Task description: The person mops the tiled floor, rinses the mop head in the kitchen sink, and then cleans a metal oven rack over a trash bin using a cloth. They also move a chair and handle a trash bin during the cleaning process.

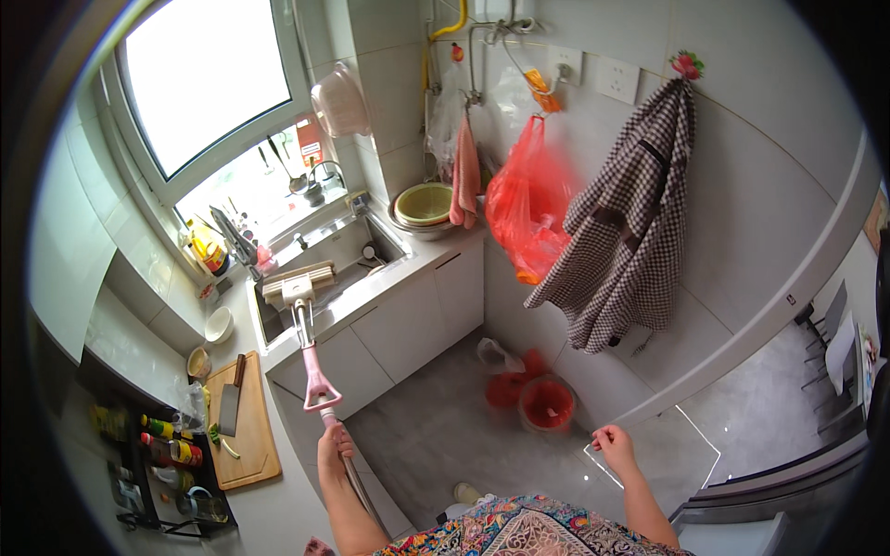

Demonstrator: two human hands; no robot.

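Note:
My left hand (335, 445) grips the pole of a sponge mop (320, 389) with a pink lever handle. The mop's head (299, 281) is raised over the near left part of the steel sink (334, 278); whether it touches the sink I cannot tell. The pole runs back down past my left forearm. My right hand (613, 445) hangs over the floor at the right with its fingers curled, and nothing shows in it.
On the left counter lie a wooden cutting board (261, 452), a cleaver (229, 406) and a rack of bottles (167, 452). A red-lined bin (548, 404) stands on the floor by the wall. A red plastic bag (525, 201) and a checked apron (633, 222) hang above.

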